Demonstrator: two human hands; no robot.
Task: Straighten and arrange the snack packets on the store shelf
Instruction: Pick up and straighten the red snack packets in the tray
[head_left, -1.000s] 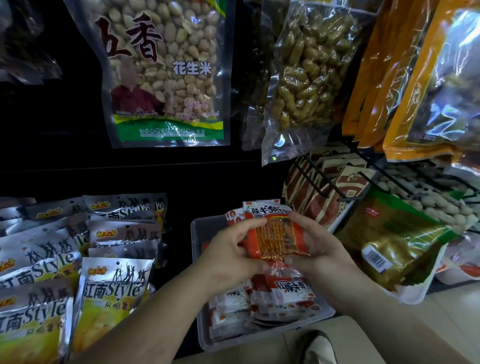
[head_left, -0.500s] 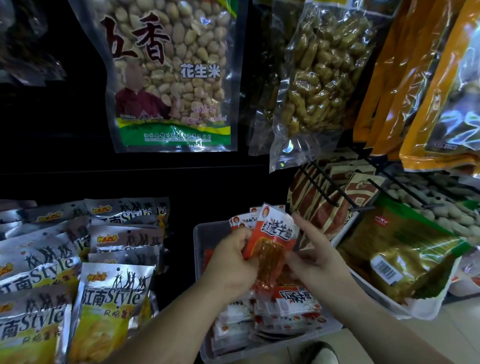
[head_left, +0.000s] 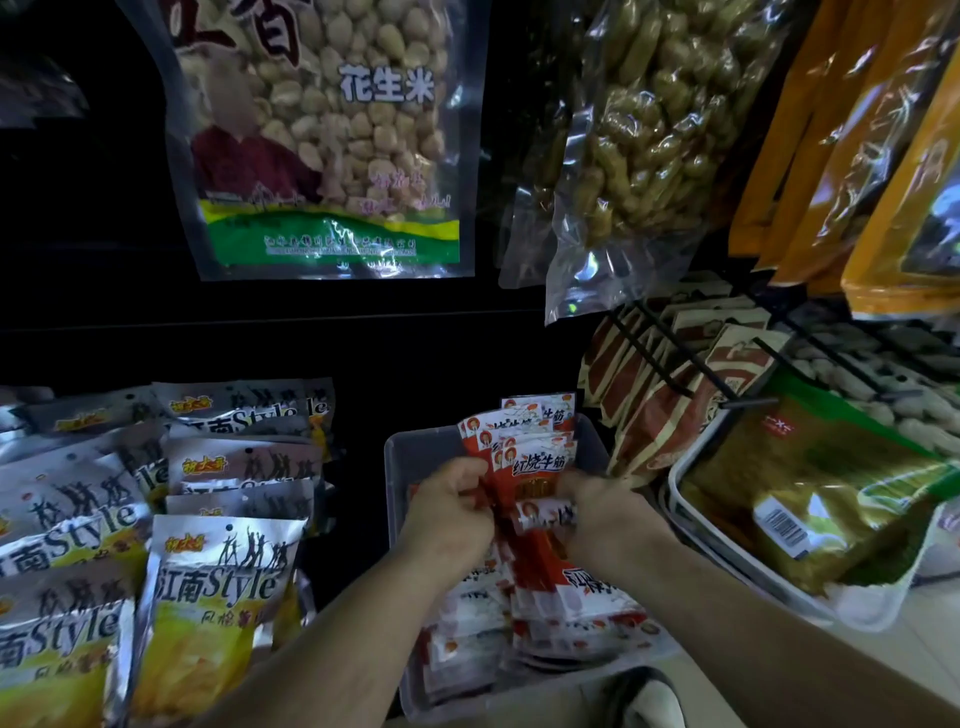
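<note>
The red packet (head_left: 540, 460), now lowered into the back row of the clear bin (head_left: 415, 452), straightens it; left hand (head_left: 447, 514) and right hand (head_left: 608, 512) both grip it.

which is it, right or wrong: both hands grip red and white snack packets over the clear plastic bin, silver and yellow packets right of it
Wrong: the head view shows the silver and yellow packets left of the clear plastic bin. Left hand and right hand do grip red and white snack packets.
</note>
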